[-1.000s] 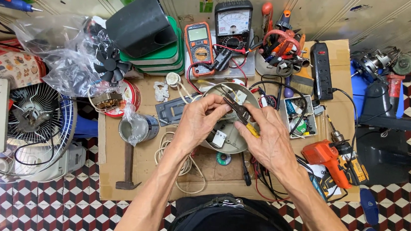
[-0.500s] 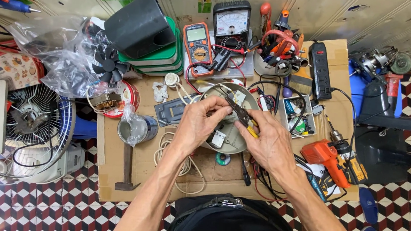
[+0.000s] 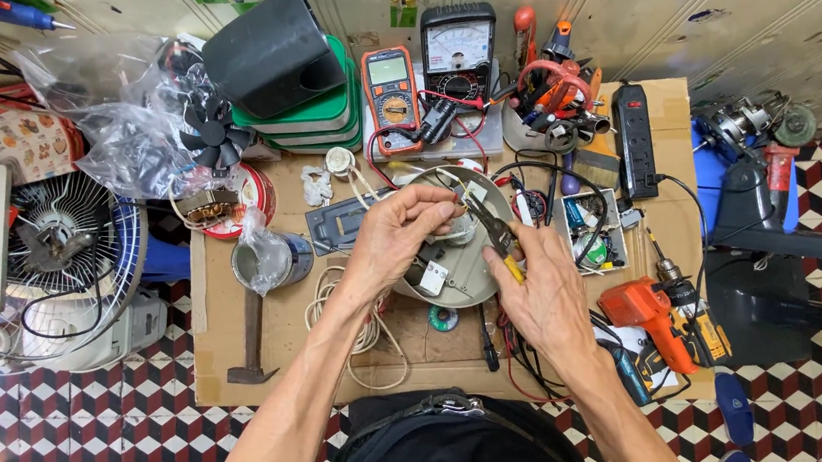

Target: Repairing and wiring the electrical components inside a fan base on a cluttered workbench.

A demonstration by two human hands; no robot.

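Gripping yellow-handled pliers (image 3: 497, 237), the right hand (image 3: 541, 294) has them running diagonal, nose up-left toward the left hand's fingertips, handles down-right into the palm. Left hand (image 3: 401, 235) is pinched shut on a thin wire over the round grey housing (image 3: 463, 266) mid-table. Pretty crowded around it: orange multimeter (image 3: 391, 94) and analog meter (image 3: 457, 50) behind, parts tray (image 3: 592, 228) just right, orange drill (image 3: 649, 319) further right, hammer (image 3: 250, 341) near-left, white cord looped under the left forearm.

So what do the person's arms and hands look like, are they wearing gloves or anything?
No gloves. The left hand and right hand are bare, and both forearms are bare too, with no sleeves reaching them. I see no watch, rings or bands. The arms look lean and sinewy.
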